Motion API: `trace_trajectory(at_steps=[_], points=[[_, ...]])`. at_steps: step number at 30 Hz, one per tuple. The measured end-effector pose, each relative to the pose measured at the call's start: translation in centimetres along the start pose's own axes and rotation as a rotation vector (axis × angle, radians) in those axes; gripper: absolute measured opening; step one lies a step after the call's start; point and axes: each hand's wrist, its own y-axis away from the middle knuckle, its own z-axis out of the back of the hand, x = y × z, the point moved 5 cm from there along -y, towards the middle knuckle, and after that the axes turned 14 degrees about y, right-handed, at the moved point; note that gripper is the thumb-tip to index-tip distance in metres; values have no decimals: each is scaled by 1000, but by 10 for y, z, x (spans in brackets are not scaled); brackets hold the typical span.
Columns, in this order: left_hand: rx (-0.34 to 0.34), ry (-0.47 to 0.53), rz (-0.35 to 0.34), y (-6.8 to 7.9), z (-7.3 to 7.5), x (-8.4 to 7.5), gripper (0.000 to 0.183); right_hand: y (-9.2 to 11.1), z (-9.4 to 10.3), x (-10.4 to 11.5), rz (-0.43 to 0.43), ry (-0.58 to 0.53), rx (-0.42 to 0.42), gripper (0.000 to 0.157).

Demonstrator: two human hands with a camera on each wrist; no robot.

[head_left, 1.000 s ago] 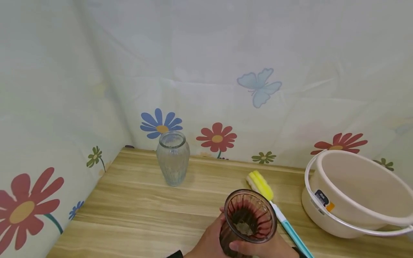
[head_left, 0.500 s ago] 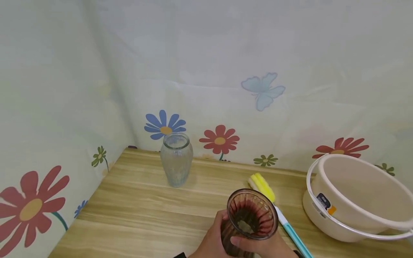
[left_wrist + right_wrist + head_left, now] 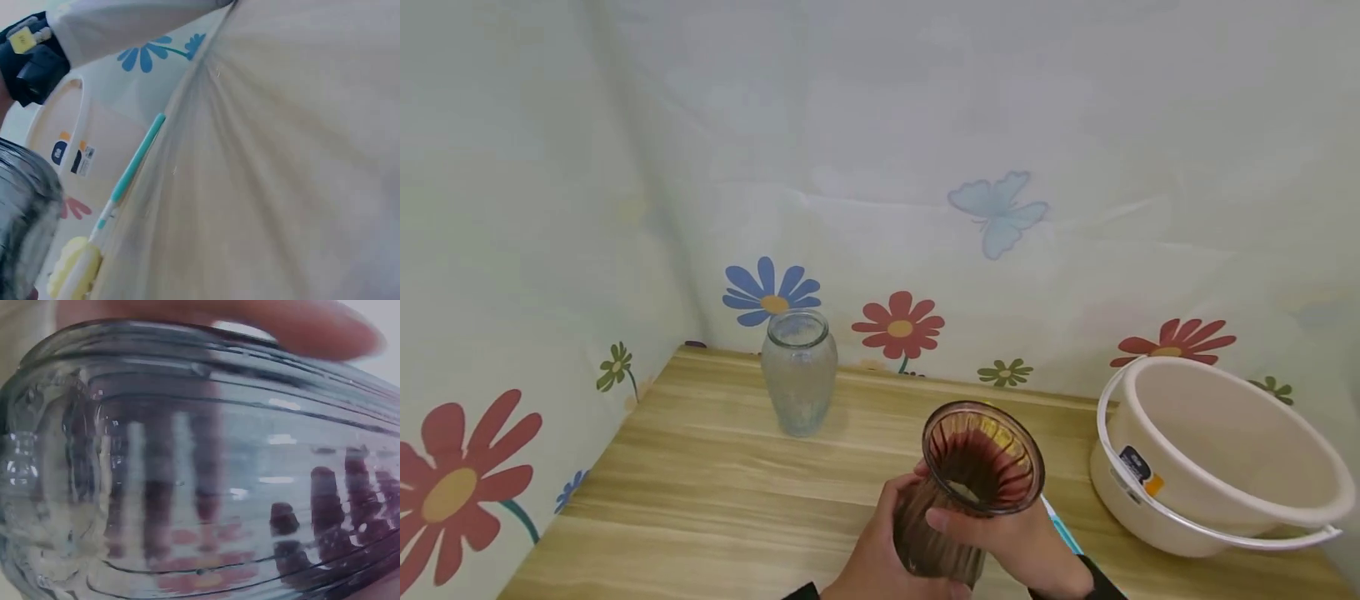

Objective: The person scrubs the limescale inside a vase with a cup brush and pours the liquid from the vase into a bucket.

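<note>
Reddish-brown ribbed glass vase [image 3: 928,537] leans toward the far right, near the viewer; whether it touches the wooden table [image 3: 722,483] is unclear. Left hand [image 3: 880,550] and right hand [image 3: 1026,537] both grip it. Only the grasp looks done: sponge brush [image 3: 125,181] at right, clear glass vase [image 3: 800,379] at far left and beige bucket [image 3: 1187,500] at far right are in neither hand, so any work with them seems left.

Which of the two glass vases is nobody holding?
The clear vase, upright on the wooden table. The dark reddish-brown vase is held, tilted, by the left hand and right hand.
</note>
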Motion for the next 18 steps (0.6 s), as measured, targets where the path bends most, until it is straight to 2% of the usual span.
trace_trajectory(at_steps=[2, 4, 8, 11, 14, 18], points=[[-15, -54, 42, 0, 1, -2, 101, -5, 7, 7, 55, -21, -3, 50], [-18, -86, 34, -2, 2, -7, 108, -10, 14, 14, 93, -47, -14, 48], [-40, -109, -9, -5, 4, -18, 122, -18, 28, 20, 87, -148, -54, 47], [-72, -123, 9, -6, 5, -23, 125, -23, 35, 24, 99, -264, -95, 45], [-89, -104, 23, -7, 3, -27, 124, -25, 41, 27, 133, -399, -135, 44], [-99, -55, -41, -14, 0, -36, 125, -26, 49, 29, 160, -536, -160, 39]])
